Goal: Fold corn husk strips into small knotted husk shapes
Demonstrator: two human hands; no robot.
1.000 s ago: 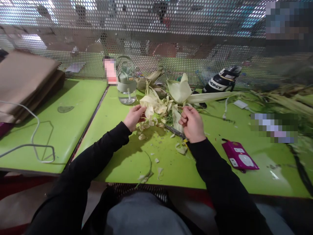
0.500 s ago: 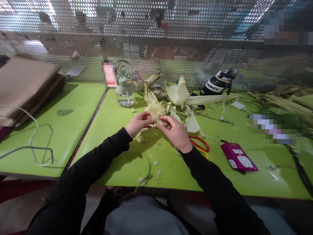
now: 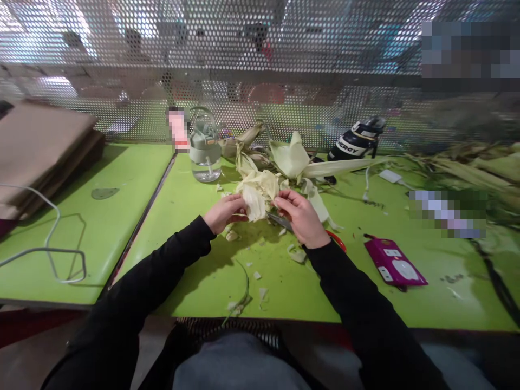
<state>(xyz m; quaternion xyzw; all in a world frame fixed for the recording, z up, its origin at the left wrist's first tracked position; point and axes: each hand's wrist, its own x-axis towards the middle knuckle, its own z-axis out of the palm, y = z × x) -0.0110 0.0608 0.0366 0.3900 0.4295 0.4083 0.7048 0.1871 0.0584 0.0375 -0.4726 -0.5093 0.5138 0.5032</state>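
Between my two hands is a pale, crinkled piece of corn husk (image 3: 254, 201). My left hand (image 3: 223, 212) pinches its left edge between thumb and fingers. On the other side, my right hand (image 3: 304, 218) is closed at the husk's right edge, its fingertips partly hidden. A pair of scissors (image 3: 278, 219) lies beneath my right hand and wrist, with a blade and a bit of red handle showing. More husks (image 3: 289, 157) are heaped just beyond, one opened out like a cup. Small husk scraps (image 3: 231, 235) lie around my hands.
A clear water bottle (image 3: 206, 157) stands behind my left hand, and a black bottle (image 3: 357, 141) leans at the back. To the right are a purple power strip (image 3: 395, 262) and piled dry leaves (image 3: 467, 162). Brown paper bags (image 3: 44, 146) lie left. A perforated metal screen (image 3: 138, 97) borders the table.
My hands came together at the husk, then drew slightly apart, spreading it between them. My right hand moved left from beside the scissors. The view tilted up a little.
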